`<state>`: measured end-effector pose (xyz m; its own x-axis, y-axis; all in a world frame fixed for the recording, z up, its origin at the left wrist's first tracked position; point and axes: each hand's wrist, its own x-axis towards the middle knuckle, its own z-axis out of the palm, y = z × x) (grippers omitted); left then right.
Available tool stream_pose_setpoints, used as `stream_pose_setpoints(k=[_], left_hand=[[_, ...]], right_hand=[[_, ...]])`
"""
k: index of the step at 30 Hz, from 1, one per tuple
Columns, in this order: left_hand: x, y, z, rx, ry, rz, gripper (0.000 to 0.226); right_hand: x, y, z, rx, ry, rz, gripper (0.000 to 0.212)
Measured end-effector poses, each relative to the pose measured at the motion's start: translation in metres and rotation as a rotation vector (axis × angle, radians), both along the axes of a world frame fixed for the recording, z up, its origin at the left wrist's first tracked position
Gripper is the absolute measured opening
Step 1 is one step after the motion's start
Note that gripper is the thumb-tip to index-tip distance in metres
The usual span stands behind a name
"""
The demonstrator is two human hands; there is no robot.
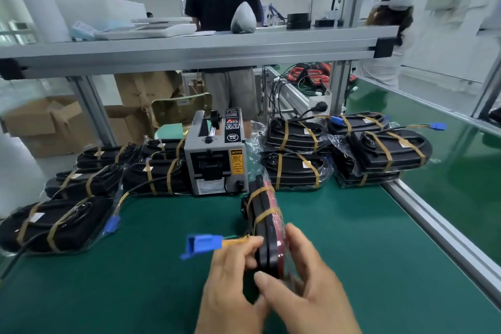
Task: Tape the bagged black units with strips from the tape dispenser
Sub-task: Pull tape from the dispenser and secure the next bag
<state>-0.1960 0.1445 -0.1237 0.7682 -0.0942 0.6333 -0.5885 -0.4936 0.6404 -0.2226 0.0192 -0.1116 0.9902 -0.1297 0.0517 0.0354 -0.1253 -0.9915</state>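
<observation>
While left hand [230,279] and right hand [309,287] grip the bagged unit [264,214] at 6 o'clock, its near end is hidden.

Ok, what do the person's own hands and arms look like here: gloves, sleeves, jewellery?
Both are bare. The left hand and right hand wear no gloves, and no ring, watch or wristband shows on the visible parts. No sleeve enters the picture; the wrists run off the bottom edge uncovered. The hands are slightly blurred, so fine marks cannot be told.
</observation>
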Motion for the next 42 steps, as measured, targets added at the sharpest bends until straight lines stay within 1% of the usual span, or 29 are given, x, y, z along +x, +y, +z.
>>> stream_pose_setpoints(k=[2,4,9,10,12,13,15,17,18,19,21,24,25,26,27,29,31,33,36,39,42], left_hand=[[-0.003,-0.01,-0.01,-0.107,0.022,0.069,0.047],[-0.002,-0.012,-0.014,-0.163,0.039,0.082,0.041],[0.001,-0.005,-0.012,-0.061,-0.035,0.023,0.032],[0.002,-0.005,-0.011,-0.049,-0.048,0.014,0.031],[0.002,-0.006,-0.01,-0.038,-0.053,-0.007,0.03],[0.001,-0.005,-0.01,-0.035,-0.056,-0.018,0.03],[0.002,-0.003,-0.01,-0.029,-0.057,-0.038,0.031],[0.004,-0.002,-0.01,-0.014,-0.077,-0.046,0.03],[0.005,-0.002,-0.011,-0.005,-0.091,-0.05,0.03],[0.005,-0.002,-0.011,0.003,-0.1,-0.064,0.029],[0.005,0.0,-0.012,-0.001,-0.093,-0.123,0.026],[0.009,0.016,-0.013,-0.003,0.034,-0.267,0.013],[0.015,0.023,-0.012,0.027,0.08,-0.272,0.012],[0.026,0.028,-0.01,0.026,0.13,-0.216,0.014],[0.04,0.032,-0.005,-0.047,0.217,-0.098,0.016],[0.078,0.037,0.011,-0.34,0.444,0.153,0.014],[0.123,0.04,0.027,-0.646,0.658,0.223,0.009],[0.158,0.041,0.041,-0.85,0.802,0.242,0.01],[0.19,0.036,0.049,-0.97,0.925,0.283,0.014],[0.204,0.032,0.05,-1.03,1.009,0.3,0.014],[0.211,0.028,0.052,-1.073,1.069,0.278,0.023]], right_hand=[[-0.001,0.008,-0.011,0.004,-0.004,-0.14,0.076],[-0.001,0.013,-0.017,-0.056,-0.013,-0.208,0.063],[0.005,0.014,-0.009,-0.082,-0.09,-0.251,0.04],[0.007,0.013,-0.008,-0.062,-0.094,-0.245,0.038],[0.008,0.014,-0.005,0.009,-0.108,-0.267,0.045],[0.007,0.014,-0.005,0.064,-0.113,-0.291,0.045],[0.008,0.015,-0.009,0.151,-0.11,-0.342,0.04],[0.009,0.015,-0.011,0.242,-0.086,-0.34,0.028],[0.01,0.015,-0.01,0.292,-0.061,-0.314,0.026],[0.012,0.015,-0.007,0.342,-0.054,-0.281,0.033],[0.012,0.015,0.001,0.372,-0.082,-0.252,0.041],[0.012,0.01,0.008,0.3,-0.142,-0.275,0.036],[0.014,0.008,0.006,0.286,-0.16,-0.282,0.035],[0.015,0.005,0.003,0.282,-0.168,-0.289,0.035],[0.016,0.004,-0.001,0.298,-0.169,-0.303,0.036],[0.017,0.005,-0.005,0.33,-0.162,-0.323,0.04],[0.018,0.008,-0.009,0.339,-0.158,-0.321,0.042],[0.02,0.011,-0.012,0.325,-0.159,-0.323,0.043],[0.022,0.009,-0.015,0.325,-0.158,-0.333,0.043],[0.022,0.008,-0.015,0.347,-0.163,-0.33,0.043],[0.022,0.007,-0.015,0.373,-0.16,-0.331,0.042]])
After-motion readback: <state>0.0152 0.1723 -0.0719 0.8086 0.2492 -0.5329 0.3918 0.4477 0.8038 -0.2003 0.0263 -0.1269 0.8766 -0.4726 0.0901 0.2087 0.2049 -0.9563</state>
